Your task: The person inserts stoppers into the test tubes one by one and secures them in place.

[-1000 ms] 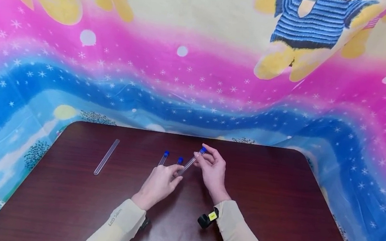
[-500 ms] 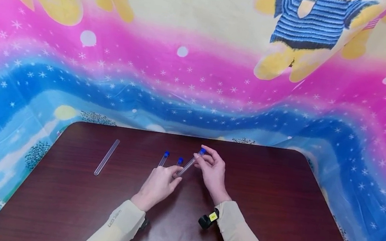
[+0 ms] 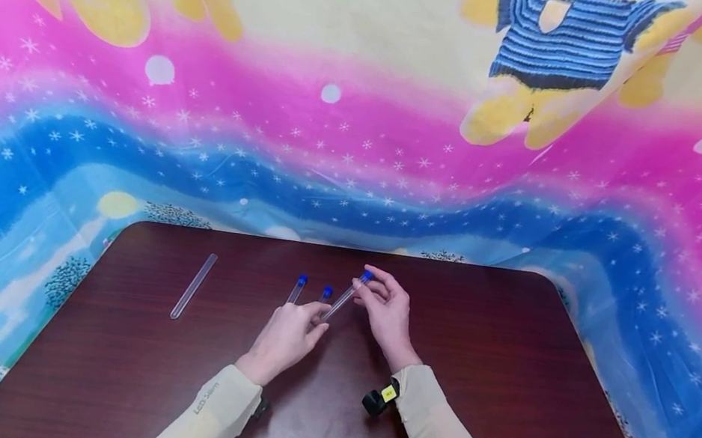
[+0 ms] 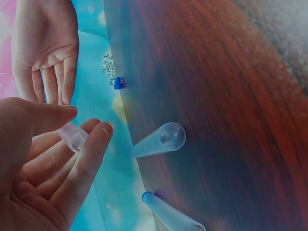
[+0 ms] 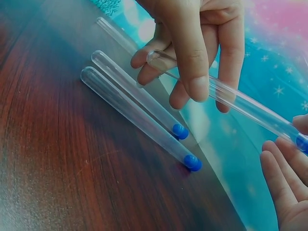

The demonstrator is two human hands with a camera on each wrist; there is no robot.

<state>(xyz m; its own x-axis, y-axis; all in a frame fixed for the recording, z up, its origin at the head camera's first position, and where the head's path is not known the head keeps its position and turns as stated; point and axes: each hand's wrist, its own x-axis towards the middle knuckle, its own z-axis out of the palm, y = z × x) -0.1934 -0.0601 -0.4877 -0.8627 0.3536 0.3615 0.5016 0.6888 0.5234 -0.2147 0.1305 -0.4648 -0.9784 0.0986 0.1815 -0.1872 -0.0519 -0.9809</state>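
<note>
left hand [image 3: 288, 332] pinches a tube [image 5: 250, 107] near its round end — right hand [image 3: 389, 314] pinches its blue cap [image 3: 367, 276].

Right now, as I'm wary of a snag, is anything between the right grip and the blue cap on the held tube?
Nothing visible: in the head view the right grip pinches the held tube at its blue cap. The two other capped tubes lie on the table farther left, out of the way.
</note>
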